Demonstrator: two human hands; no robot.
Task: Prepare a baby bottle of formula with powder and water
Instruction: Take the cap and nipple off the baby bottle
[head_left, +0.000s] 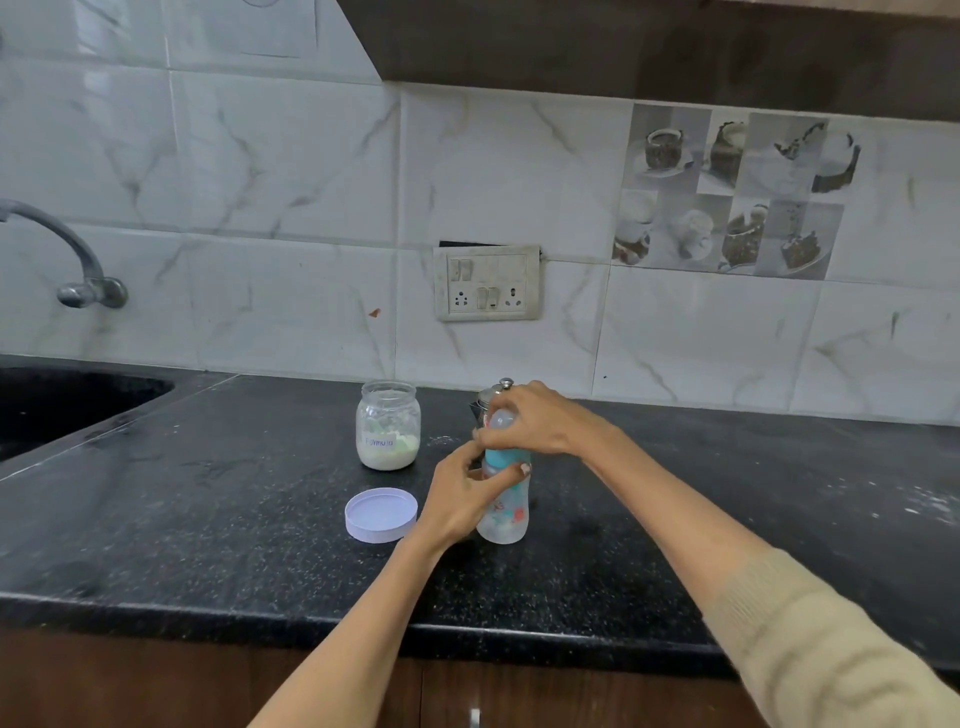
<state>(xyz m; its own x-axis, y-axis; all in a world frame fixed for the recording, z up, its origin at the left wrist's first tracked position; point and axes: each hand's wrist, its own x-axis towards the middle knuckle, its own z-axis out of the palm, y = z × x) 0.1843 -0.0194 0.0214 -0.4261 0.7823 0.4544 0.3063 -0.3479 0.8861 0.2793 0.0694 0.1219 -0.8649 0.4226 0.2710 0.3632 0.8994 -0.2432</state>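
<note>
Head view: left hand (464, 496) grips an upright baby bottle (505, 506) on the bench (208, 519); right hand (530, 418) clasps its teal cap (506, 457).

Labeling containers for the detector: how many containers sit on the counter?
3: the open formula jar at the back, the baby bottle in both hands, and a steel vessel mostly hidden behind the right hand. More may be hidden.

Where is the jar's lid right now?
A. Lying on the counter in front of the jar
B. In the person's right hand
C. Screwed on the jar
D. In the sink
A: the lid lies flat on the counter, nearer the camera than the open jar, while both hands are on the bottle.
</note>
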